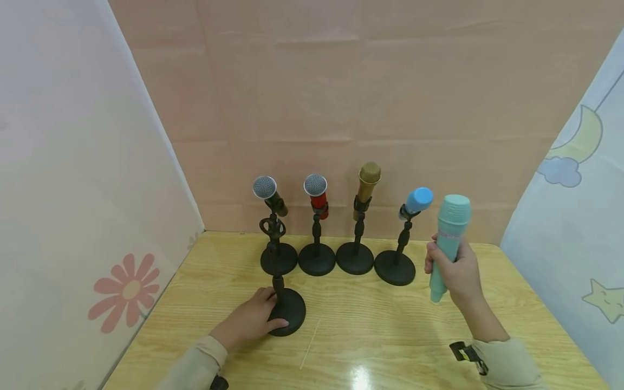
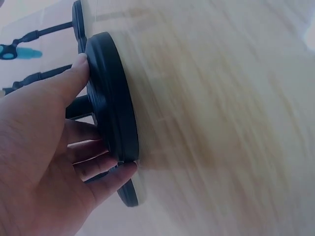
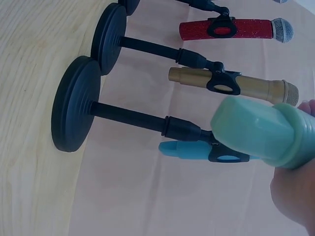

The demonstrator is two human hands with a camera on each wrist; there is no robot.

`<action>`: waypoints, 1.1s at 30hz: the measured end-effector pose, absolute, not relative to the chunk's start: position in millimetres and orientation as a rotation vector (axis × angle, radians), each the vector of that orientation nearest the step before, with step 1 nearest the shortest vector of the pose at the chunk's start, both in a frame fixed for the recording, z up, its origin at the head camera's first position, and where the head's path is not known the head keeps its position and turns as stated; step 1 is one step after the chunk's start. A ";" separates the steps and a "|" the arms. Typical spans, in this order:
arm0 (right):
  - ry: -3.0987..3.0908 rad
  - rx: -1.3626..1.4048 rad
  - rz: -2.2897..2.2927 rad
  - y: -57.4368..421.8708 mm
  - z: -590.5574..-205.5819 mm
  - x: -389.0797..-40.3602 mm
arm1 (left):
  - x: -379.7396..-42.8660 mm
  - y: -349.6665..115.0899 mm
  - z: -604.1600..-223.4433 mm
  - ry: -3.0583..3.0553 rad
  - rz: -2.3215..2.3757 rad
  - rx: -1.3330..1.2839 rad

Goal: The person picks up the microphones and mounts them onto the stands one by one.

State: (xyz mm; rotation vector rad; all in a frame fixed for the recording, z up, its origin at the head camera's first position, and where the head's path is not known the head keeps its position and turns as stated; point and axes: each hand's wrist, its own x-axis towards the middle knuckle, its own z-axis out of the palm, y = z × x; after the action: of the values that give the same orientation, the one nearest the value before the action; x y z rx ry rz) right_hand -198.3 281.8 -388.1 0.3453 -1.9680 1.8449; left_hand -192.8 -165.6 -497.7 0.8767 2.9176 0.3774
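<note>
My left hand (image 1: 245, 320) grips the round black base of a desktop microphone stand (image 1: 291, 311), thumb on one side and fingers along the other. This stand rises upright near the table's middle, and its ring-shaped clip at the top holds no microphone. In the left wrist view the thumb and fingers span the base (image 2: 114, 98) edge to edge. Over the table's right side, my right hand (image 1: 462, 271) holds a mint-green microphone (image 1: 454, 216) by its handle, head up. The tapered tail of that microphone (image 3: 256, 129) faces the right wrist camera.
Several black stands line the table's back. They carry a black microphone with a silver head (image 1: 265, 187), a red one (image 1: 319, 201), a gold one (image 1: 366, 187) and a blue one (image 1: 419, 200). A pink cloth wall (image 1: 292, 108) rises behind the wooden table (image 1: 370, 325); patterned panels flank it.
</note>
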 end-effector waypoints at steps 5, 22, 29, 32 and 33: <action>-1.977 0.325 1.844 276.6 -385.4 -197.3 | -190.6 -156.5 -497.3 2.907 0.324 0.856; -1.953 0.360 1.873 261.5 -377.5 -197.1 | -183.3 -119.9 -494.5 2.929 0.221 0.916; -1.931 0.427 1.887 253.1 -374.3 -198.6 | -179.0 -107.3 -493.6 2.920 0.217 0.923; -1.903 0.454 1.902 249.2 -372.2 -200.5 | -177.2 -102.8 -494.9 2.928 0.209 0.915; -1.894 0.461 1.909 247.9 -371.4 -201.1 | -176.5 -101.3 -494.9 2.933 0.202 0.916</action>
State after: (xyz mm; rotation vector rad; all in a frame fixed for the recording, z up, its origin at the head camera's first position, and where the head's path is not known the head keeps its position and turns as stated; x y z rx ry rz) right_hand -201.1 247.9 -371.4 0.4607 -1.8943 1.9087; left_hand -176.5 -101.3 -494.9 0.9160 2.9328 0.2021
